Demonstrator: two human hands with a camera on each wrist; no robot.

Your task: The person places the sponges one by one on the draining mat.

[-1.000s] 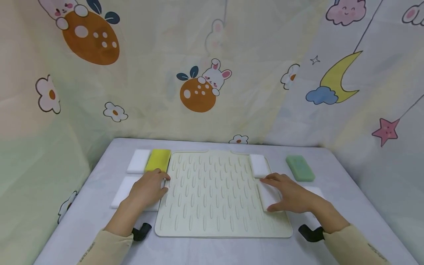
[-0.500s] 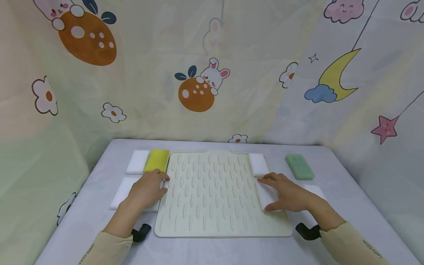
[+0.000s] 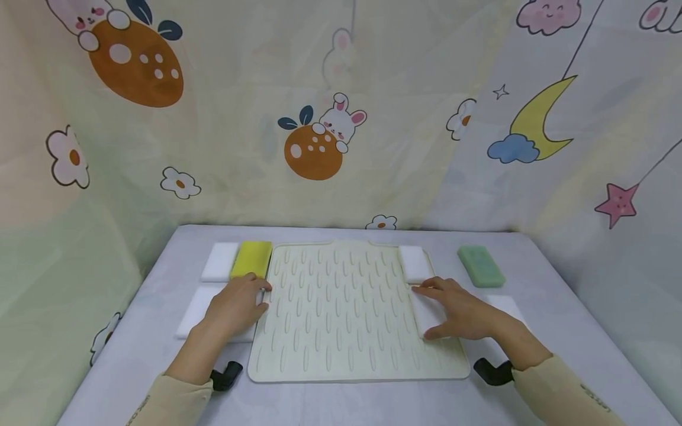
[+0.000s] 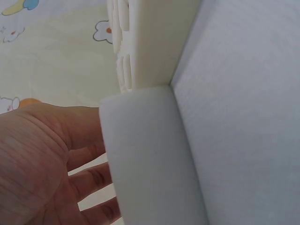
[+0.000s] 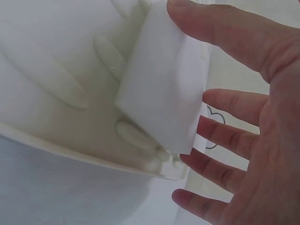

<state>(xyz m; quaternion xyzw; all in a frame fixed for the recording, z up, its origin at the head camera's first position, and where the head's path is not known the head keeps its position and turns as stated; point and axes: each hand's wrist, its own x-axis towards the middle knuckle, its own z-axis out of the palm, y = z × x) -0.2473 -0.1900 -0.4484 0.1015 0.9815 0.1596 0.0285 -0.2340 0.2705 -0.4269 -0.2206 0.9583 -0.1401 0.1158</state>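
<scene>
In the head view my right hand (image 3: 458,310) spans a white block-shaped sponge (image 3: 424,313) on the right part of a cream mat with raised oval ridges (image 3: 341,307). The thumb is at the near edge and the fingers at the far edge of this sponge (image 5: 161,79), with the other fingers spread in the right wrist view. My left hand (image 3: 237,307) lies over a white sponge (image 3: 199,307) beside the mat, its fingertips at the mat's left edge. Loosely bent fingers show beside that sponge (image 4: 150,150) in the left wrist view.
A smaller white sponge (image 3: 414,264) lies on the mat's far right corner. Left of the mat are a yellow sponge (image 3: 252,258) and a white one (image 3: 220,262). A green sponge (image 3: 481,266) and a partly hidden white sponge (image 3: 506,306) lie to the right.
The right hand and the white sponge under it have shifted slightly left on the mat. My left hand stays in place; the head view has turned a little.
</scene>
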